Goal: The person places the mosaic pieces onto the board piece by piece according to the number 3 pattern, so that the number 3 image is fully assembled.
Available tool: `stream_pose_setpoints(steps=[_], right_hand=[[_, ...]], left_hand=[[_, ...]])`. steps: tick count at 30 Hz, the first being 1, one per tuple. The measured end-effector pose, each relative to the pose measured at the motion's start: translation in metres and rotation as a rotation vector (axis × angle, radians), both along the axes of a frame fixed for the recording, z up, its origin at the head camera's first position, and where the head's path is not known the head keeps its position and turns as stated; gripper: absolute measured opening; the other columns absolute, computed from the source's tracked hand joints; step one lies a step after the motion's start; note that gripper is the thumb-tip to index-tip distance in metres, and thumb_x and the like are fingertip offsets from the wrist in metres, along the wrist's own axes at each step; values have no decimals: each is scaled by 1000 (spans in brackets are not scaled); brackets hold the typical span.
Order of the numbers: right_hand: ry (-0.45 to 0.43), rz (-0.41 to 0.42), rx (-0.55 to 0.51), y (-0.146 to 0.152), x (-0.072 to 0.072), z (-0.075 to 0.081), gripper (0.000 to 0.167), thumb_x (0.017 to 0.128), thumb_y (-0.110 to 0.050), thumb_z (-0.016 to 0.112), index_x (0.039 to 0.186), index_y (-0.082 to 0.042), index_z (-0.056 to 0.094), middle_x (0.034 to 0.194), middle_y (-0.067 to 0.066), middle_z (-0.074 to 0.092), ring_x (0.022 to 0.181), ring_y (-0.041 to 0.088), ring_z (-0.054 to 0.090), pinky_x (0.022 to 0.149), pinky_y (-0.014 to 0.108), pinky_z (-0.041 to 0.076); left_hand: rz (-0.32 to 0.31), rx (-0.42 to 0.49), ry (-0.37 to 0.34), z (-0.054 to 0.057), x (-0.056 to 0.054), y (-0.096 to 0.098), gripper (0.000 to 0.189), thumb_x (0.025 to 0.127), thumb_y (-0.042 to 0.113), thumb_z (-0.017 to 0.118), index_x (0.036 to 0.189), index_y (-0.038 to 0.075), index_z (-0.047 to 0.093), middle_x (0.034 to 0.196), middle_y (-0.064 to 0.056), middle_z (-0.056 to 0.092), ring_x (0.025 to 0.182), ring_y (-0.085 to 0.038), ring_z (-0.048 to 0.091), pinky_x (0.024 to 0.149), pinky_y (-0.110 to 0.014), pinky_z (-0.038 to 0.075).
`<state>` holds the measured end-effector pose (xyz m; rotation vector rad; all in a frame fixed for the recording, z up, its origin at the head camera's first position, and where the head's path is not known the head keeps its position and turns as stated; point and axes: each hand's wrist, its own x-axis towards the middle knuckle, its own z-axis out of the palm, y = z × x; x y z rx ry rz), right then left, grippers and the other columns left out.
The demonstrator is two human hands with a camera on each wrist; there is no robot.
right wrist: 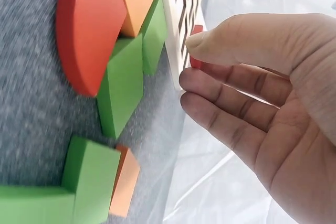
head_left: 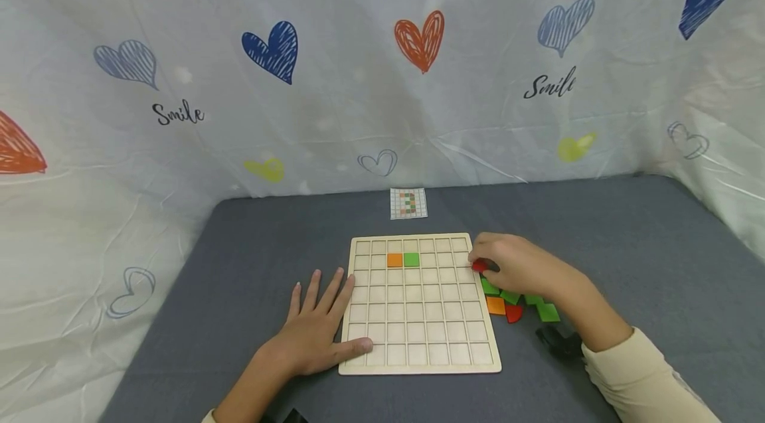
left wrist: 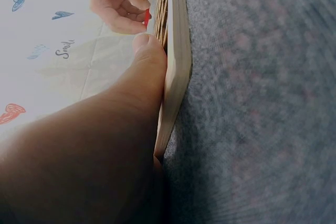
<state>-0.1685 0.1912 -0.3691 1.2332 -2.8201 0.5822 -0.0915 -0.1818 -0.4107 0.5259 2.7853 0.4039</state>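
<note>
A pale wooden grid board point(head_left: 418, 368) lies flat on the grey table. One orange square tile point(head_left: 394, 260) and one green square tile point(head_left: 411, 259) sit side by side in its second row. My left hand point(head_left: 317, 337) rests on the board's left edge, fingers spread, thumb over the lower left corner. Beside the upper right edge my right hand point(head_left: 520, 267) pinches a red piece point(right wrist: 196, 46) between thumb and fingertips; its full shape is hidden. Under that hand lie loose green tiles point(head_left: 548, 312), an orange tile point(head_left: 495, 305) and a red rounded piece point(head_left: 513, 313).
Behind the board lies a small printed card point(head_left: 409, 204) with a coloured grid pattern. A dark object point(head_left: 558, 341) shows by the right wrist. A white sheet point(head_left: 340, 97) printed with hearts hangs behind the table point(head_left: 269, 230).
</note>
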Motion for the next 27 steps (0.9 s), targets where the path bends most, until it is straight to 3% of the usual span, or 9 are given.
stream_pose_setpoints(steps=[4,8,17,27], right_hand=[[2,29,-2,-6,-2,0,22,80,8,73,93,-10,73,91,-5,59,77,10,51,65,26,47],[-8,46,2,-11,-5,0,23,81,9,73,95,-9,73,93,-3,62,79,11,53,67,27,50],[-33,88,0,-24,-10,0,21,82,11,71,91,-8,72,88,-2,59,74,11,51,64,25,45],[-7,111,45,-39,-18,-1,22,81,12,68,92,-7,73,91,0,61,74,11,51,66,26,47]], left_hand=[[0,-3,9,-2,-1,-1,106,85,85,42,163,24,4,168,-4,-3,150,-39,-13,113,-66,-9],[-6,21,3,3,1,0,106,87,81,48,164,19,10,168,-9,2,149,-42,-11,112,-68,-8],[-2,-19,-24,9,0,3,106,86,83,45,164,19,10,168,-8,1,149,-41,-13,112,-68,-8],[16,-31,9,-9,-2,-2,110,81,90,38,163,25,4,166,1,-6,150,-37,-14,113,-65,-10]])
